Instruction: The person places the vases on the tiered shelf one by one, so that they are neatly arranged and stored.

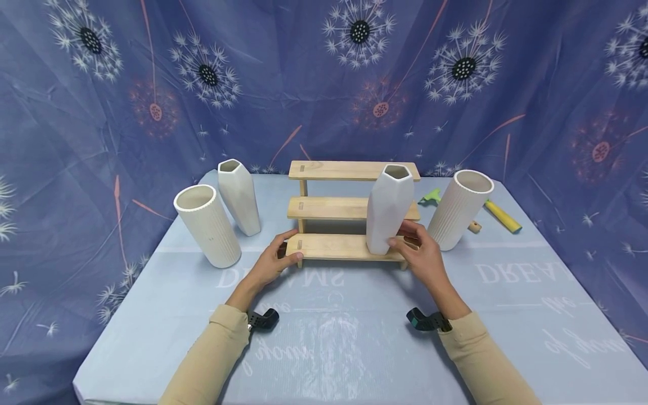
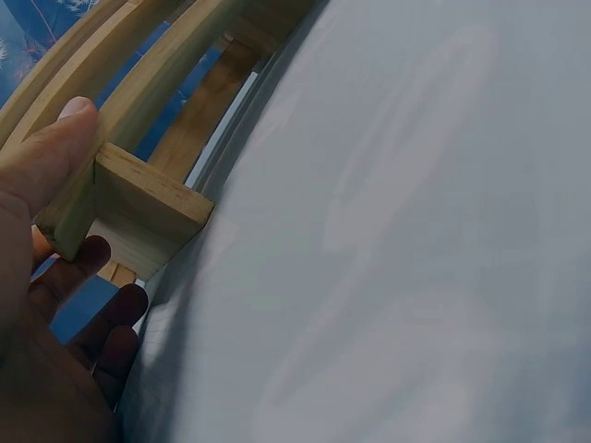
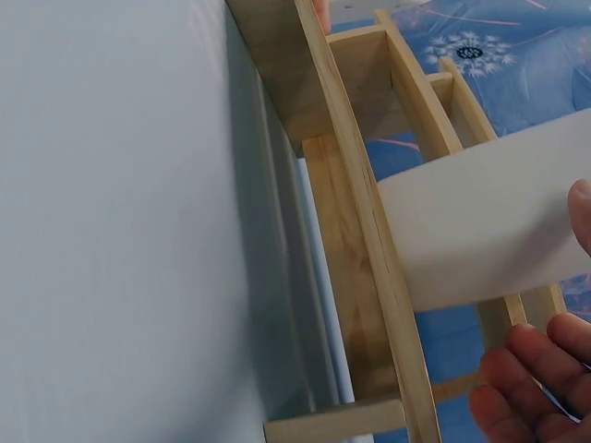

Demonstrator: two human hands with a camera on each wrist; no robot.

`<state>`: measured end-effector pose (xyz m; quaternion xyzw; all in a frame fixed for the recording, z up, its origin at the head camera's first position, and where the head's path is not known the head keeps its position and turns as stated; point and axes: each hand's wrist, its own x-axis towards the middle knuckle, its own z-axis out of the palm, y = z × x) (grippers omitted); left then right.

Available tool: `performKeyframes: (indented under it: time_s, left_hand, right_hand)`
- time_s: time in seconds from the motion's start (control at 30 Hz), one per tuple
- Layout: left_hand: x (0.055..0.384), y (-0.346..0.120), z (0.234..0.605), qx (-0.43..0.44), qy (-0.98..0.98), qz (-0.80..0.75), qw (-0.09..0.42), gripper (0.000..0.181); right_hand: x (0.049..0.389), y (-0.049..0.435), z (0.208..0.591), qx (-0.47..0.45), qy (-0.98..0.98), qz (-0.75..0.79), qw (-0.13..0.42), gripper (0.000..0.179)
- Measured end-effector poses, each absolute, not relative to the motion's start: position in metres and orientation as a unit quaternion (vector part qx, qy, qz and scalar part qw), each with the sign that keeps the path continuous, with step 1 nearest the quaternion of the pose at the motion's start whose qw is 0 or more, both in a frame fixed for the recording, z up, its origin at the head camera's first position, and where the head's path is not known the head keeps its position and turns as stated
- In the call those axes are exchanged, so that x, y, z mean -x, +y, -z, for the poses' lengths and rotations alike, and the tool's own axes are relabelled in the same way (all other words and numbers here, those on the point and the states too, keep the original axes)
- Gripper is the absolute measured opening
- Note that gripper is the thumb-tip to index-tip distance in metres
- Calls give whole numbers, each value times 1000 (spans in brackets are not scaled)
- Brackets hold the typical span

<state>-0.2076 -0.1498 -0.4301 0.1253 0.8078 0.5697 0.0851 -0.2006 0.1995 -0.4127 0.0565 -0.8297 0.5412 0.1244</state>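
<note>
Flanking the rack (image 1: 329,246), ribbed vases (image 1: 458,211)

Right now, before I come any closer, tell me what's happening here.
A person's left hand grips the left end of the lowest shelf of a wooden stand. The right hand is close beside a white angular vase standing toward that shelf's right end; whether they touch is unclear. On the table, a second angular vase and a ribbed vase stand left of the stand, another ribbed vase right of it.
</note>
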Motion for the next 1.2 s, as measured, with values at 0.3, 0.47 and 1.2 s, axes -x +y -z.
performKeyframes:
  time_s: [0.3,0.47,1.2]
  left_hand:
    - [208,-150,431,-122,805,-573,89,68]
    - [208,-150,431,-120,805,-574,90,69]
    - [207,-148,428,-119,809,-569,88,68]
  right_hand:
    - [199,212,419,-57,-848,-508,144,56]
    - [199,218,422,-44,-858,-495,131,58]
    - [198,236,432,-28,-892,-441,100,66]
